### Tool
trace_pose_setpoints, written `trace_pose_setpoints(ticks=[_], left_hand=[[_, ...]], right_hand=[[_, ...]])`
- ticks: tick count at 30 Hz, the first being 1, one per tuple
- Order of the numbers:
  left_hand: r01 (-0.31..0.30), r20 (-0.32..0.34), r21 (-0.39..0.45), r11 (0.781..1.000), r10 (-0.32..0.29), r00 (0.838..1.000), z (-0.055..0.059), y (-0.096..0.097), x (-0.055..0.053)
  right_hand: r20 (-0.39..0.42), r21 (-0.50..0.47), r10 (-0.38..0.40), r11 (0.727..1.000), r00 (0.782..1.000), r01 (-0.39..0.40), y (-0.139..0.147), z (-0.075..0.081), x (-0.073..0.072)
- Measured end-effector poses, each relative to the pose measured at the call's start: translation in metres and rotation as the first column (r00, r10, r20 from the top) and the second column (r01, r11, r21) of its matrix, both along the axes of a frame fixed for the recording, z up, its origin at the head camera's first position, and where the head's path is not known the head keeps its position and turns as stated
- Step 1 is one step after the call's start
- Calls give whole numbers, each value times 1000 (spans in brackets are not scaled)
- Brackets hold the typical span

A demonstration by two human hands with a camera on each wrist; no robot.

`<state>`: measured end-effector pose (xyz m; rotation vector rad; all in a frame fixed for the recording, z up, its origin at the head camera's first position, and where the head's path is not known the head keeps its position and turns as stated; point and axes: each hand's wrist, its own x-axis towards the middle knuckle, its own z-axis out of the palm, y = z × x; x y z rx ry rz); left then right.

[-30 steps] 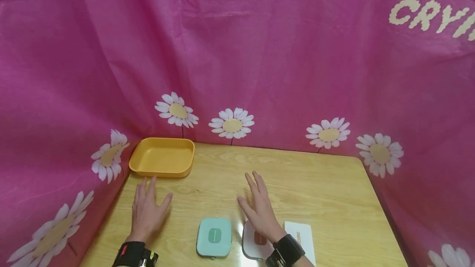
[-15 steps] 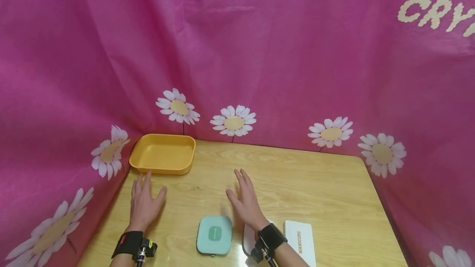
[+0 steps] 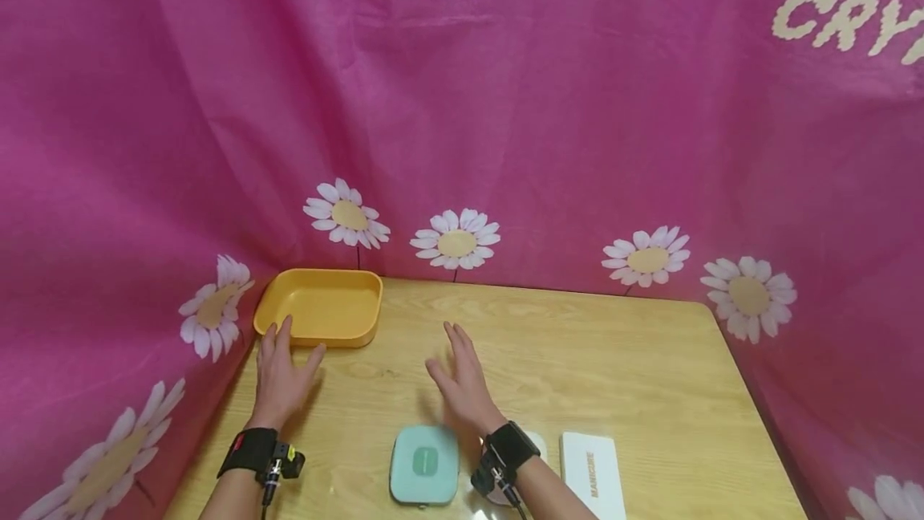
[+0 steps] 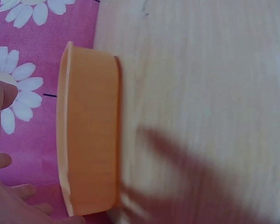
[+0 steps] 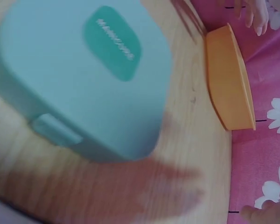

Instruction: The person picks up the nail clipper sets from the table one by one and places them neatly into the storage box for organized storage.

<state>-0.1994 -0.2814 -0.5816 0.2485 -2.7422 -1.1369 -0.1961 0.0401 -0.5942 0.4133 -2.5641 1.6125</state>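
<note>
My left hand (image 3: 283, 379) holds nothing, its fingers spread and overlapping the near rim of the yellow tray (image 3: 332, 339) in the head view. Fingers relaxed, my right hand (image 3: 465, 392) hovers above the table, up and right of the mint-green manicure case (image 3: 424, 464). That square case has rounded corners, a front latch and a darker green label, seen large in the right wrist view. Beneath my right wrist a pale case (image 3: 536, 441) is mostly hidden. To its right lies a flat white box (image 3: 592, 472) lettered "MANICURE".
The wooden table (image 3: 577, 359) carries everything. A pink curtain (image 3: 541, 119) with daisies and lettering hangs around its back and sides, close behind the tray. Each wrist wears a black strap with a small camera and cable.
My right hand has moved left, from over the pale case toward the green one. My left hand has shifted slightly forward toward the tray. The cases and box stay put.
</note>
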Motion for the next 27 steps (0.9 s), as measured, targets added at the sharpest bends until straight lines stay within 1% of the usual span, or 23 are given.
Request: trace_pose_setpoints(ticks=[2,6,9,12,14,16,20,22,24,27], left_hand=[[9,-10,7,1000,-8,1000,2,-3,-4],[1,-40,0,1000,-1,999,3,-12,-12],[-7,-43,-24,1000,6,999,-1,-19,-15],[0,-33,-39,999,-1,999,-7,-24,-17],[11,-21,-28,1000,-11,1000,-8,-27,-21],[26,-7,-4,1000,-26,1000,-6,-31,-26],[44,21,36,998,-45,999,0,-38,-36],[45,34,41,998,-47,998,-1,-39,-37],[44,37,44,998,-46,998,-2,-38,-35],[46,19,60,997,-47,999,-4,-42,-37]], right_hand=[[17,-6,-13,1000,1000,14,-2,1,-4],[49,-39,-20,999,999,22,-8,2,-12],[60,-76,-14,997,998,18,-14,-1,-17],[71,-109,-20,994,997,28,-22,-3,-20],[66,-121,-23,992,998,30,-28,-4,-23],[70,-114,-19,993,997,26,-35,-4,-27],[76,-94,-5,995,997,12,-47,-5,-34],[97,-95,2,995,995,7,-51,-6,-35],[104,-102,13,995,995,-3,-54,-10,-35],[108,-102,9,995,994,2,-61,-12,-37]])
